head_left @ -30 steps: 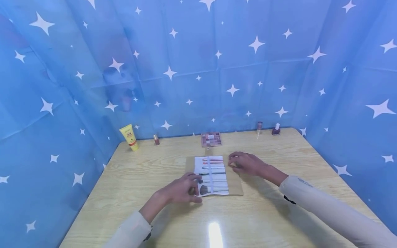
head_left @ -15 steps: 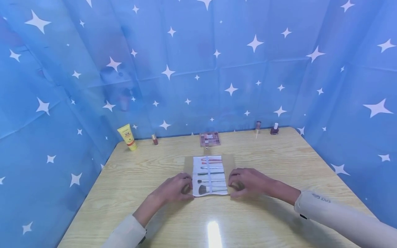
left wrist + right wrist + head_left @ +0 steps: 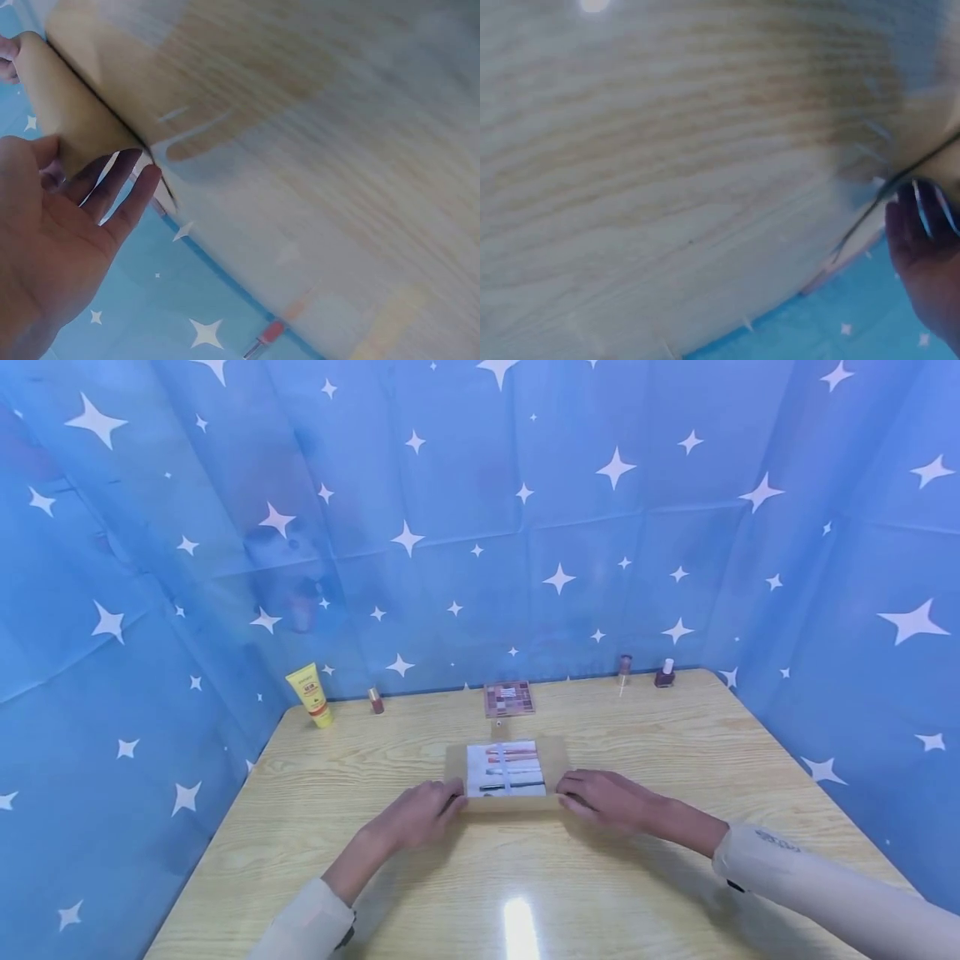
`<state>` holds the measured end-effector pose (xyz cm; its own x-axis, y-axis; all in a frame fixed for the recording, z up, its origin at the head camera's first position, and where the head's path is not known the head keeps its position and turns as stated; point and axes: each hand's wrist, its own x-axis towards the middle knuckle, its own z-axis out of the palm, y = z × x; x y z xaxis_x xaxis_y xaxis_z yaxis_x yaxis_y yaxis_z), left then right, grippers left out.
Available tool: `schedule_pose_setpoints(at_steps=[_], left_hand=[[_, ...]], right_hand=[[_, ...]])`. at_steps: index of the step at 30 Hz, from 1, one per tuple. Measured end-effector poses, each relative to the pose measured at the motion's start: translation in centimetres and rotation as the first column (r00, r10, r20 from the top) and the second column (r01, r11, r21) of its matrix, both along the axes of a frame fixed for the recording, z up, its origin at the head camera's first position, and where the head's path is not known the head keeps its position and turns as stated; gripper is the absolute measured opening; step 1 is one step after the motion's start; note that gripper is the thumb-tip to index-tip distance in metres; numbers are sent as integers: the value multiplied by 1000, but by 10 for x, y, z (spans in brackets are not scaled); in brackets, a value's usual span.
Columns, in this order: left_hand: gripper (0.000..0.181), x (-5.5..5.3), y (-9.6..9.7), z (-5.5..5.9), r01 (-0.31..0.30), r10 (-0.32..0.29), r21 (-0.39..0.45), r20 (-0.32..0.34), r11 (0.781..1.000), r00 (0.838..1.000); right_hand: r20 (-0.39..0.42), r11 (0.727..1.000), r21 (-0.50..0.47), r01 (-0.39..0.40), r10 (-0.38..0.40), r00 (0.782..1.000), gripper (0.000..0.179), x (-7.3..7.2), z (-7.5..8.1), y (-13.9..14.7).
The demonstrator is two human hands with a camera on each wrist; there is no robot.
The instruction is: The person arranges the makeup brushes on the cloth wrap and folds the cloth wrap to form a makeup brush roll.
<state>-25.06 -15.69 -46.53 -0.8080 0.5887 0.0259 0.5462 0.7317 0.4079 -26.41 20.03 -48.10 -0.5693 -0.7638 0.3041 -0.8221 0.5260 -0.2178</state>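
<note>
A tan brush roll (image 3: 555,758) with a white inner panel lies on the table, its near edge folded up and over. Several makeup brushes (image 3: 517,771) sit under a pale strap across the panel; the nearest ones are covered by the fold. My left hand (image 3: 423,812) pinches the folded edge at its left corner, and the left wrist view shows the tan flap (image 3: 82,112) between thumb and fingers. At the right corner my right hand (image 3: 607,799) grips the same edge. In the right wrist view that hand (image 3: 930,255) is partly cut off by the frame.
Beyond the roll lies an eyeshadow palette (image 3: 508,698). A yellow tube (image 3: 310,695) and a small red-and-gold bottle (image 3: 376,700) stand at the back left. A slim cosmetic tube (image 3: 625,670) and a dark nail polish bottle (image 3: 664,673) stand at the back right, before a blue starry curtain (image 3: 480,527).
My right hand has come down from the roll's right side to its near corner. Both hands have lifted the near edge and folded it over the nearest brushes.
</note>
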Motion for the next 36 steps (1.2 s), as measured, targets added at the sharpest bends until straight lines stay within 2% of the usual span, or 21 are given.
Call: schedule_pose_setpoints(at_steps=[2, 4, 10, 13, 15, 17, 19, 21, 22, 23, 25, 26, 27, 29, 31, 33, 36], left_hand=[[23, -3, 1, 1, -26, 24, 41, 43, 999, 999], [24, -7, 2, 2, -42, 37, 82, 59, 996, 998], [20, -21, 7, -6, -59, 58, 157, 10, 986, 998], [20, -26, 9, -11, -82, 77, 155, 37, 984, 996], [21, -27, 10, -14, -105, 99, 127, 56, 986, 994], [21, -27, 11, -16, -133, 127, 91, 65, 987, 990], [20, -27, 13, -17, -147, 146, 44, 13, 988, 989], [18, -27, 15, -20, -142, 139, -16, -109, 990, 984], [16, -26, 16, -20, -136, 127, -43, -180, 990, 976], [14, -26, 17, -21, -130, 109, -69, -253, 989, 961], [11, -24, 19, -21, -102, 54, -102, -390, 990, 919], [8, -23, 20, -20, -84, 29, -112, -428, 990, 903], [7, -22, 21, -19, -65, 8, -115, -434, 991, 901], [10, -19, 20, -17, -19, -27, -111, -397, 994, 917], [19, -15, 18, -14, 5, -42, -115, -316, 993, 948], [29, -11, 15, -12, 14, -44, -131, -236, 991, 971], [33, -8, 12, -9, 28, -55, -146, -184, 989, 981]], right_hand=[[68, 999, -28, 14, -12, 998, 25, -5, 3, 0], [128, 998, -65, 22, -14, 992, 29, -12, 6, -1], [222, 991, -129, 21, 8, 975, 26, -29, 7, -2], [265, 992, -123, 40, -6, 964, 20, -33, 5, -3], [295, 992, -116, 57, -21, 955, 16, -34, 4, -3], [289, 992, -110, 67, -32, 957, 11, -35, 3, -3], [252, 991, -111, 70, -40, 967, 6, -35, 0, -3], [170, 991, -123, 50, -29, 985, 3, -36, -2, -4], [109, 991, -131, 20, -6, 994, 6, -37, -4, -5], [51, 992, -130, -3, 10, 999, 10, -37, -4, -5], [-41, 992, -113, -49, 45, 998, 17, -38, -6, -7], [-79, 993, -95, -70, 63, 995, 19, -38, -6, -8], [-107, 993, -74, -90, 82, 991, 20, -37, -5, -9], [-125, 995, -27, -95, 91, 988, 17, -36, -5, -9], [-129, 996, 5, -92, 92, 987, 8, -34, -5, -7], [-133, 996, 26, -85, 88, 987, 12, -31, -5, -4], [-118, 996, 45, -78, 83, 990, 28, -28, -6, 0]])
